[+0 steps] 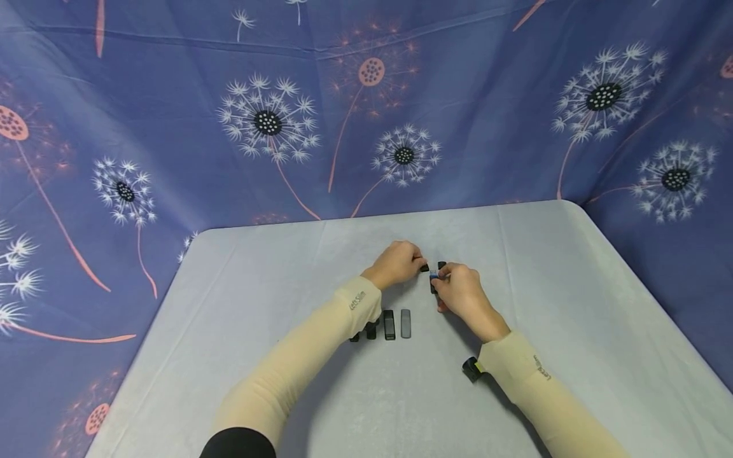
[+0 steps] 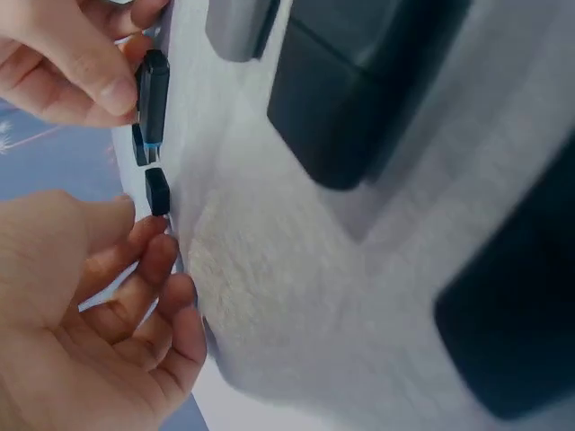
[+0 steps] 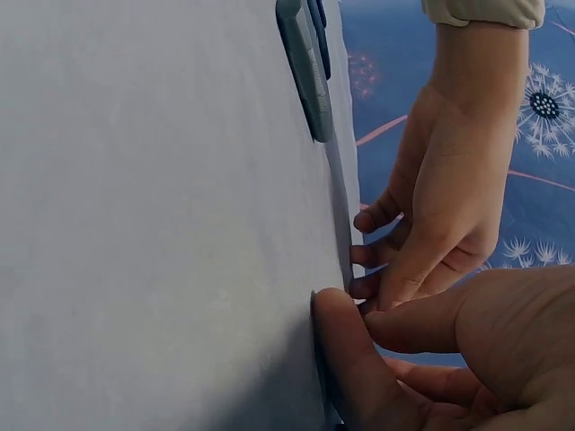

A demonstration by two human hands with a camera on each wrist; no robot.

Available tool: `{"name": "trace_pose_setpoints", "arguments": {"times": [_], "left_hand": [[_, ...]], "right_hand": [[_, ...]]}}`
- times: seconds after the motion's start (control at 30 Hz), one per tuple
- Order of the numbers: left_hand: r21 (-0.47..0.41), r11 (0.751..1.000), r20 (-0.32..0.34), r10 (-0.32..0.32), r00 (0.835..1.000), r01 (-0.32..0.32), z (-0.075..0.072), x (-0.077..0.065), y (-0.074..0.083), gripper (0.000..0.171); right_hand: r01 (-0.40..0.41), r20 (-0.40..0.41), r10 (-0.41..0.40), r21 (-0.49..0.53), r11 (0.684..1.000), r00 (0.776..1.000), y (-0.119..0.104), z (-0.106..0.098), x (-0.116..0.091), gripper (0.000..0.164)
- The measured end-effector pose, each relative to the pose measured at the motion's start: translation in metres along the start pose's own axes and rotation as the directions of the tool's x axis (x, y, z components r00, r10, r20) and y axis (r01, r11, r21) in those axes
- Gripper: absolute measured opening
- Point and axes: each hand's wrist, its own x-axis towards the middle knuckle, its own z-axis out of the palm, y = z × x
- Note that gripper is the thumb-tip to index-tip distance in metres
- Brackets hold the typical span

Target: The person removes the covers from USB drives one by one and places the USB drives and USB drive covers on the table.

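Observation:
My left hand (image 1: 399, 262) pinches a small black cap (image 1: 424, 268) between thumb and fingertips. Right beside it, my right hand (image 1: 462, 291) holds a black USB flash drive (image 1: 433, 283) by its body. In the left wrist view the drive's metal plug with a blue insert (image 2: 152, 151) faces the cap (image 2: 157, 191), with a narrow gap between them. Another dark piece (image 1: 441, 264) lies just behind the right fingertips. From the right wrist view, my right fingers (image 3: 346, 346) hide most of the drive.
Nearer me on the pale tabletop (image 1: 572, 305) stands a row: a grey stick (image 1: 406, 323), a black stick (image 1: 389, 324) and further black ones (image 1: 371, 329) partly behind the left sleeve. A black wrist camera (image 1: 472, 369) sits by the right cuff. A blue dandelion-print cloth (image 1: 487, 127) hangs behind.

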Motion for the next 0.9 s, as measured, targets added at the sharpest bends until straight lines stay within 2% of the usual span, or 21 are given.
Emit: {"name": "trace_pose_setpoints", "arguments": {"times": [0.1,0.27,0.73,0.9], "left_hand": [[-0.02,1.0,0.021,0.024,0.999,-0.023,-0.0012,-0.0013,-0.0021,0.02],[0.009,0.998,0.05,0.06,0.997,-0.06,-0.0015,-0.0022,-0.0026,0.018],[0.065,0.997,0.025,0.049,0.998,-0.05,0.0003,-0.0004,-0.0041,0.016],[0.058,0.998,0.019,0.036,0.999,-0.037,0.0001,-0.0006,-0.005,0.015]], "right_hand": [[0.002,0.006,-0.002,-0.013,1.0,1.0,-0.0007,-0.0002,-0.0009,0.029],[0.0,0.009,0.0,-0.039,0.999,1.0,-0.0001,0.0004,-0.0012,0.03],[0.008,0.007,-0.008,-0.051,0.999,1.0,0.0003,0.0019,-0.0002,0.031],[-0.004,-0.004,0.004,-0.054,0.999,1.0,0.0008,0.0025,-0.0004,0.03]]}}
